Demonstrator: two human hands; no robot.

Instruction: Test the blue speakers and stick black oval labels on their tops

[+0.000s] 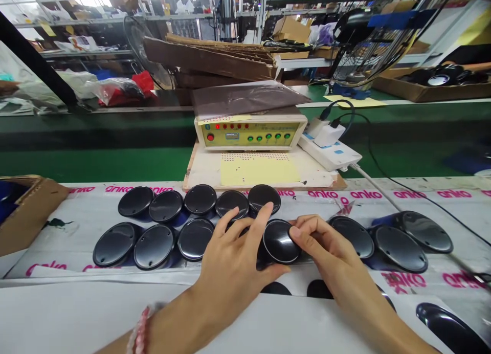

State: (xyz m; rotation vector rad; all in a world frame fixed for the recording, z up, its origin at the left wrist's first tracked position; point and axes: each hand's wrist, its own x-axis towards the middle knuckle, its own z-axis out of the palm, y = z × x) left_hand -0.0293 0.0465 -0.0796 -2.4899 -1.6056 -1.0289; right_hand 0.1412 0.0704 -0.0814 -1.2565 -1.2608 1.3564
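Observation:
A round, glossy black-topped piece (282, 240) is between my two hands, its top tilted towards me. My left hand (233, 254) curves round its left side, thumb in front and index finger behind, the other fingers spread out. With thumb and fingertips, my right hand (326, 249) pinches the right edge of the same piece. The underside of the piece is hidden by my hands. Similar black-topped pieces stand close by in two rows, such as one (195, 239) left of my left hand and another (352, 236) beyond my right hand.
Behind the rows, a control box (251, 134) with buttons sits on a wooden board (203, 167). A power strip (333, 154) trails cables to the right. A cardboard box (34, 205) stands at left. White sheet (95, 313) and black oval parts (452, 326) lie in front.

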